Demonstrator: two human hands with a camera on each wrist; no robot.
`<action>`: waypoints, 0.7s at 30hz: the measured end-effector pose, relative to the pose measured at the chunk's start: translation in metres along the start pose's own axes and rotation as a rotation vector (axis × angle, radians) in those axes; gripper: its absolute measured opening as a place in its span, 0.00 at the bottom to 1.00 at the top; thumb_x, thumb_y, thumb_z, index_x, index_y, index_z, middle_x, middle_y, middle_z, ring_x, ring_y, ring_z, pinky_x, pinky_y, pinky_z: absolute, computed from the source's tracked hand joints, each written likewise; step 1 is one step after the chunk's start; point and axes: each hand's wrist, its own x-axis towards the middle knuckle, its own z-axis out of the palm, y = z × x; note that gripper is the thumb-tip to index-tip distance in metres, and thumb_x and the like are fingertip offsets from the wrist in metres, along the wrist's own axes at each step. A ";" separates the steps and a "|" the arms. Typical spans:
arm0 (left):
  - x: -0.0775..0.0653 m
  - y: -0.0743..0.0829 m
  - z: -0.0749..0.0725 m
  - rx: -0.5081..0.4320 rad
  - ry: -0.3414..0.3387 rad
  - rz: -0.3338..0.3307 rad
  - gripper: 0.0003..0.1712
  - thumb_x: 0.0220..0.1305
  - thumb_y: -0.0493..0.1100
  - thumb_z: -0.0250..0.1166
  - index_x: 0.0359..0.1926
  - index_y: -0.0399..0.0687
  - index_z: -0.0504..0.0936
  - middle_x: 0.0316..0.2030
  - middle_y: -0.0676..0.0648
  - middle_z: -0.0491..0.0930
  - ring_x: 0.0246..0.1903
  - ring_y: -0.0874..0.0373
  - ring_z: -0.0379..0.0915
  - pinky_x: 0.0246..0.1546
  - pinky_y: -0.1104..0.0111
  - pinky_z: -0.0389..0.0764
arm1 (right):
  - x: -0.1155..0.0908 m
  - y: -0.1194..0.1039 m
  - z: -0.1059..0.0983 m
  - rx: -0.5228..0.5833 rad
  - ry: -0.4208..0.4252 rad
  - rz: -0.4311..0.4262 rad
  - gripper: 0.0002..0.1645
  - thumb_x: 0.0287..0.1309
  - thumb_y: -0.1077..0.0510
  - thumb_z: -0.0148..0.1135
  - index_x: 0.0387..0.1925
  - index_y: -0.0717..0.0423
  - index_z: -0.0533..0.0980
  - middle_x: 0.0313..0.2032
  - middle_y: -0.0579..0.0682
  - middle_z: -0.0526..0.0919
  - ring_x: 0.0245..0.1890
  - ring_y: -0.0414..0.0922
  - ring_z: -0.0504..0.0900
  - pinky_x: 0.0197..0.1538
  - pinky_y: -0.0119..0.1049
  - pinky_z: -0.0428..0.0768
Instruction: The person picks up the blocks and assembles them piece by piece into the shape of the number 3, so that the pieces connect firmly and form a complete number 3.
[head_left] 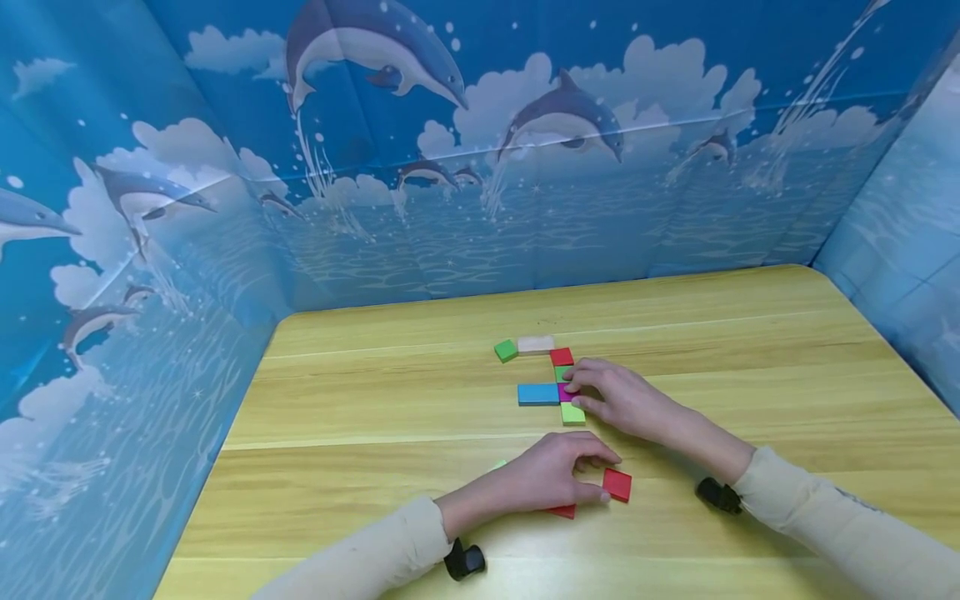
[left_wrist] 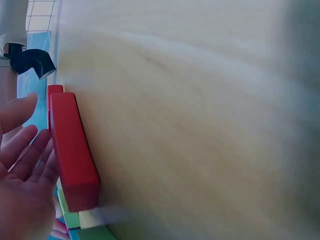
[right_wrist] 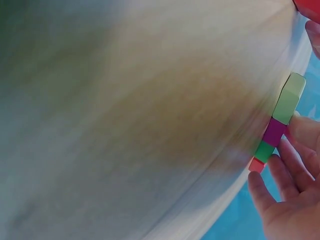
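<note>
My right hand [head_left: 630, 402] is at the right side of a column of flat blocks, its fingers over the purple block [right_wrist: 274, 132] and the green block [right_wrist: 264, 151]. A light green block [head_left: 573, 414] ends the column nearest me; a red block [head_left: 562, 357] tops it. A blue rectangular block [head_left: 537, 395] lies against the column's left side. Nearer me is my left hand [head_left: 543, 475], thumb tip beside a loose red square block [head_left: 617, 486]. In the left wrist view its fingers look loosely spread, not wrapped round anything.
A pale rectangular block [head_left: 536, 344] and a green block [head_left: 506, 350] lie at the far end. Another red block [head_left: 562, 512] and a green one [head_left: 499, 464] are mostly hidden by my left hand. A dolphin-printed curtain [head_left: 480, 233] borders the wooden table [head_left: 337, 400].
</note>
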 end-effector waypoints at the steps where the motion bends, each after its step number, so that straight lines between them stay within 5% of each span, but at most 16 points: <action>1: 0.001 0.000 0.001 0.005 0.001 0.001 0.22 0.61 0.48 0.71 0.56 0.51 0.81 0.50 0.63 0.78 0.47 0.78 0.69 0.47 0.85 0.68 | 0.000 0.000 0.000 0.000 0.002 -0.003 0.10 0.61 0.63 0.67 0.44 0.51 0.83 0.52 0.49 0.80 0.52 0.50 0.78 0.55 0.50 0.77; 21: 0.006 0.003 0.009 0.145 -0.062 0.011 0.19 0.61 0.45 0.72 0.53 0.51 0.83 0.47 0.60 0.78 0.48 0.75 0.69 0.52 0.85 0.64 | 0.000 -0.001 0.000 -0.010 -0.001 -0.011 0.09 0.62 0.62 0.66 0.44 0.52 0.83 0.52 0.50 0.80 0.52 0.50 0.78 0.55 0.50 0.77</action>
